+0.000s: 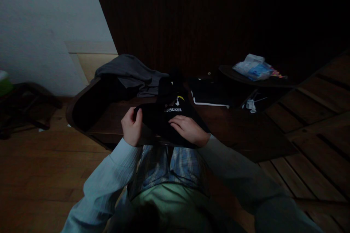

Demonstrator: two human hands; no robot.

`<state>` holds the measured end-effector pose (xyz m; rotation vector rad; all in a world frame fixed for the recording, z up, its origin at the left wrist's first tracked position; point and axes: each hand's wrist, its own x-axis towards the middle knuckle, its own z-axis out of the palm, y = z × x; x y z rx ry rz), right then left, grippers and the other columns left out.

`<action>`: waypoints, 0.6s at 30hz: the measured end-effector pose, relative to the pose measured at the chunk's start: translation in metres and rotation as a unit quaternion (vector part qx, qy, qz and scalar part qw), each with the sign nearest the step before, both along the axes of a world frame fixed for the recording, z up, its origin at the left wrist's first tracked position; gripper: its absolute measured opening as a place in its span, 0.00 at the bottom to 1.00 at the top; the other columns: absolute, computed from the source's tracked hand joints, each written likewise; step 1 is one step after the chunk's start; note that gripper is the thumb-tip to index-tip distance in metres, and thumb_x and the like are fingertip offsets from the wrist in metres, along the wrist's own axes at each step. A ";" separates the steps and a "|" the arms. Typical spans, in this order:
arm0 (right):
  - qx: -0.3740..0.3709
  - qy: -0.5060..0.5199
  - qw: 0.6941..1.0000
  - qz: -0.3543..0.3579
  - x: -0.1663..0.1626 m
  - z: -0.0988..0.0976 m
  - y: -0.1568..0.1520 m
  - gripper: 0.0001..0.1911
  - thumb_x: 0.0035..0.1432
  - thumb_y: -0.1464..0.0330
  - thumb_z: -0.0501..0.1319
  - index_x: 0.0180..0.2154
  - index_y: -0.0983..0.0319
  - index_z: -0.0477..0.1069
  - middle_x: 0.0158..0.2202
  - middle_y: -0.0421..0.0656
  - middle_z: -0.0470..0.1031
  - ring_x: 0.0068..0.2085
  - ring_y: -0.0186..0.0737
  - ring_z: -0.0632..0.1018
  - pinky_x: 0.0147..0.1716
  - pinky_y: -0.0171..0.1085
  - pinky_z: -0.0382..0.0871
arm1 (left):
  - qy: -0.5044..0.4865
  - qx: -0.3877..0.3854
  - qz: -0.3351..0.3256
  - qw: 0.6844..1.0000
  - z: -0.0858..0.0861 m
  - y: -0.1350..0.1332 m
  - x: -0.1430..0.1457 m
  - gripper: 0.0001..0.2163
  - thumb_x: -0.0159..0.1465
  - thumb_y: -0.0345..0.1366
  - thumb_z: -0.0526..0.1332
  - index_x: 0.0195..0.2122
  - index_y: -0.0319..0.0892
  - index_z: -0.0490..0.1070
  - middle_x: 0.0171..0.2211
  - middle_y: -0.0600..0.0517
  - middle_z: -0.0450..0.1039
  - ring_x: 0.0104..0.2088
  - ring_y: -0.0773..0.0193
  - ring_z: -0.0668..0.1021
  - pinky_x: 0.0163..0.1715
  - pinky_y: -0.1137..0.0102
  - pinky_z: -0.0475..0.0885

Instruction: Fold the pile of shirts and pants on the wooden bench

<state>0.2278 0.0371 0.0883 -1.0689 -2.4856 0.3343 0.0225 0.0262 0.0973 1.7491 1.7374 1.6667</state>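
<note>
A black garment (pixel 155 118) with white lettering and a small white-and-yellow print lies across the front of the dark wooden desk (pixel 109 120). My left hand (pixel 132 125) pinches its left edge between thumb and fingers, lifting that side a little. On the garment's right part, just below the lettering, my right hand (pixel 188 128) rests flat with fingers stretched out. Part of the cloth is lost in the dim light.
Behind, on the left, is a heap of grey cloth (pixel 131 72). A folded black garment with a white edge (pixel 210 96) lies to the right. Farther right, a shelf (pixel 226 71) carries a clear plastic bag (pixel 253 68). A dark stool (pixel 27 102) stands at far left.
</note>
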 end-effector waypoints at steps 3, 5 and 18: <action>-0.052 0.081 0.995 -0.003 -0.022 -0.012 0.014 0.12 0.59 0.73 0.51 0.43 0.64 0.68 0.44 0.47 0.71 0.45 0.38 0.72 0.46 0.37 0.64 | 0.009 -0.004 -0.006 1.000 0.001 -0.003 0.005 0.08 0.58 0.38 0.51 0.27 0.41 0.64 0.22 0.56 0.64 0.26 0.68 0.68 0.27 0.75 0.63; -0.101 0.117 0.988 -0.007 -0.036 -0.025 0.023 0.12 0.58 0.73 0.51 0.44 0.63 0.67 0.44 0.46 0.72 0.44 0.37 0.73 0.45 0.37 0.65 | 0.017 -0.006 -0.021 1.000 0.000 -0.006 0.009 0.08 0.59 0.38 0.51 0.27 0.41 0.63 0.23 0.56 0.64 0.26 0.68 0.69 0.28 0.75 0.63; -0.101 0.060 0.989 0.089 -0.057 -0.048 0.028 0.11 0.53 0.66 0.58 0.38 0.63 0.70 0.44 0.48 0.71 0.49 0.44 0.67 0.52 0.48 0.55 | 0.053 -0.015 -0.080 0.995 -0.012 -0.011 0.023 0.07 0.61 0.37 0.48 0.29 0.42 0.61 0.24 0.54 0.64 0.27 0.67 0.68 0.28 0.73 0.64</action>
